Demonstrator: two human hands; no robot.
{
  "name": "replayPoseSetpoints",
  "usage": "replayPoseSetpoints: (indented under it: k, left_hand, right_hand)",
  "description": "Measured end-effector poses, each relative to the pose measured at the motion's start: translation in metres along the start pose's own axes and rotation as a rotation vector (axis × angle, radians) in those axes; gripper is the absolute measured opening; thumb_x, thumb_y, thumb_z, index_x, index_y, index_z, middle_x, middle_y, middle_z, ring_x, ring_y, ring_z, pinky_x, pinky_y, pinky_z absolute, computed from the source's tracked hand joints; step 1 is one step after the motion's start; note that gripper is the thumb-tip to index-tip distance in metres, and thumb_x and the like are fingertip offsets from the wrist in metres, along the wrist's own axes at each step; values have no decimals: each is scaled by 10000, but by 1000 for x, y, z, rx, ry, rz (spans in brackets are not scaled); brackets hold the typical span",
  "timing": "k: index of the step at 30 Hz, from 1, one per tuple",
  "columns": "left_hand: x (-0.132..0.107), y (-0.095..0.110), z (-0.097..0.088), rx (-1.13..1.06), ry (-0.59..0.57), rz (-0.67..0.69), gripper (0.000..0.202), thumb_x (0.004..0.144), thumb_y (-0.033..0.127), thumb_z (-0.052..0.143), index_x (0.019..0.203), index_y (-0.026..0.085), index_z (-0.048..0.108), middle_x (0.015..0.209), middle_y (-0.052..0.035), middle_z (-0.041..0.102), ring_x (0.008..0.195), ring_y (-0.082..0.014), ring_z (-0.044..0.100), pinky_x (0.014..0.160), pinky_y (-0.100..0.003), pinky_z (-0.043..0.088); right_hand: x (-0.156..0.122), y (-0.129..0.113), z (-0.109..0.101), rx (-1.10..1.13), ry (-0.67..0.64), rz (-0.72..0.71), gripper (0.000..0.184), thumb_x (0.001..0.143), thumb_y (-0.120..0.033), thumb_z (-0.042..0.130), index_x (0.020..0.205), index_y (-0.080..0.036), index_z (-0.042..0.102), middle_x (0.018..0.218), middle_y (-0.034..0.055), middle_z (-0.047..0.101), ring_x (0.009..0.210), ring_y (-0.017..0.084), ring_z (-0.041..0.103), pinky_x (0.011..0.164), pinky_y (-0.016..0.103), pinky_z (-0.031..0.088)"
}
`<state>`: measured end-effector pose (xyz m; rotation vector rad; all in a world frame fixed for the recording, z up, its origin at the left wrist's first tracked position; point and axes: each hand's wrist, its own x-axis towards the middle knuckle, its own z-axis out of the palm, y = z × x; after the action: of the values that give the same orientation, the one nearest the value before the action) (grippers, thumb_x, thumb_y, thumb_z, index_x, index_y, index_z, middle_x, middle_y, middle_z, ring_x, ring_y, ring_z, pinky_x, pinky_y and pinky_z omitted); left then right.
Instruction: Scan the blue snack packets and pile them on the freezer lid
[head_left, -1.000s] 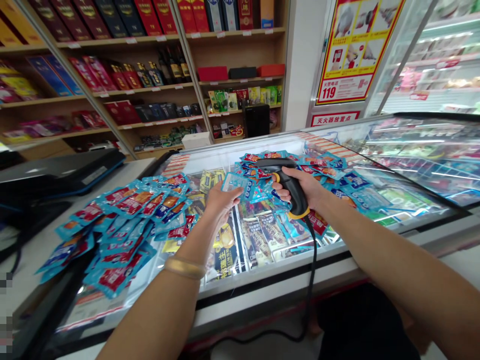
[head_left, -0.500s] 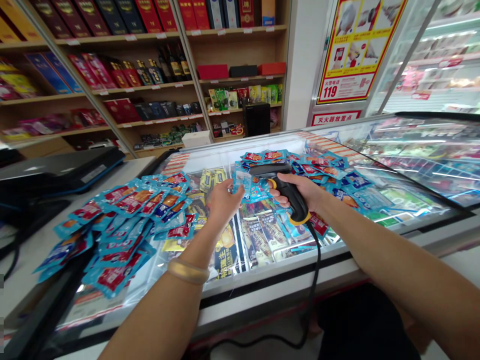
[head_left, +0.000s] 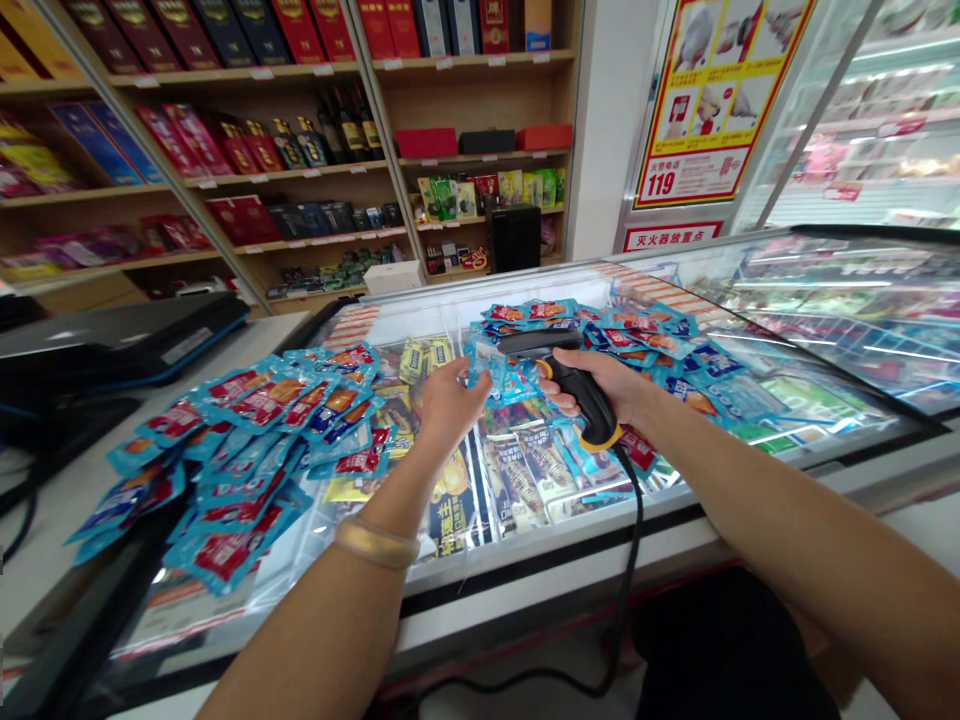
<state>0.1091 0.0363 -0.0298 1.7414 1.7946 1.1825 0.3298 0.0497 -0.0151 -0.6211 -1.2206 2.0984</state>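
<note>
My right hand [head_left: 592, 385] is wrapped round the handle of a black and yellow barcode scanner [head_left: 592, 405], whose head points left. Pinched in my left hand [head_left: 452, 400] is a small blue snack packet [head_left: 486, 360], held just in front of the scanner head. Part of the packet is hidden by my fingers. A heap of blue and red snack packets [head_left: 255, 400] lies to the left on the glass top. Behind and right of the scanner spreads another pile of such packets [head_left: 649, 335].
Wrapped goods [head_left: 536, 470] show through the glass lid of the freezer [head_left: 525, 555]. The scanner's black cable [head_left: 634, 530] hangs over its front edge. At the left sits a dark flat device [head_left: 150, 340] on a counter. Stocked shelves [head_left: 300, 170] stand behind.
The packet in my left hand has tilted slightly before the scanner. Both hands stay almost in place, and the heaps look the same.
</note>
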Motion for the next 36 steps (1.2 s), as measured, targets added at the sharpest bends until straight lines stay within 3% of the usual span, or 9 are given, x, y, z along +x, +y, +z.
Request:
replayPoseSetpoints:
  k: [5,8,12,15,18,21,25,32,36]
  left_hand:
    - [2,0,-3,31,45,91,295,803,360,557,939,168,736,652,-2,661,589,-171,610,586,-261,463]
    - [6,3,-21,88,105,178,369,839,301,499,1101,194,737,853,-21,754,755,-186,666,734,-276,507]
    - [11,-3,-69,325,258,327,449,883,282,450,1263,196,675,1096,-69,757,985,-236,675,932,-352,488]
    - [12,-20,-115,514,353,374,464,900,264,421,1285,159,658,1199,-114,724,1093,-266,646,1009,-405,447]
    - [10,-44,-153,673,389,293,471,922,254,369,1281,158,658,1236,-136,704,1163,-297,614,1045,-465,413]
    - [4,-69,-174,815,266,119,465,941,288,336,1249,195,671,1300,-144,668,1247,-339,564,1067,-553,383]
    - [-3,-89,-179,867,105,18,506,967,342,291,1354,198,583,1484,-142,519,1400,-340,430,1136,-609,295]
    - [-5,-80,-171,774,239,115,566,978,392,280,1457,163,475,1545,-163,433,1479,-374,289,1177,-636,195]
    - [-1,-61,-146,684,265,275,516,956,360,363,1414,177,516,1492,-161,495,1444,-347,356,1173,-588,254]
  right_hand:
    - [1,1,2,69,3,-21,275,831,-400,676,865,-150,569,677,1,549,495,84,455,461,206,412]
    - [6,2,9,119,44,-44,250,864,-395,625,863,-153,563,680,7,539,491,84,439,453,201,410]
    - [21,4,31,155,43,-45,221,898,-379,575,864,-162,557,682,11,536,496,89,438,445,193,415]
    - [39,8,56,203,-20,-7,211,924,-362,532,861,-160,548,667,8,523,487,87,432,432,182,404]
    - [61,16,85,264,-79,44,225,947,-353,492,857,-153,542,646,7,513,479,87,437,433,178,407]
    - [82,29,111,311,-107,93,274,984,-347,411,852,-146,543,629,7,507,468,88,438,423,177,405]
    - [97,44,130,303,-132,152,299,1001,-344,391,848,-142,548,635,9,517,469,84,453,424,171,407]
    - [89,41,120,310,-133,133,243,970,-359,463,859,-157,537,639,2,510,467,85,435,420,173,403]
    - [71,21,99,301,-60,62,265,983,-347,410,855,-152,537,645,9,507,467,85,432,413,170,400]
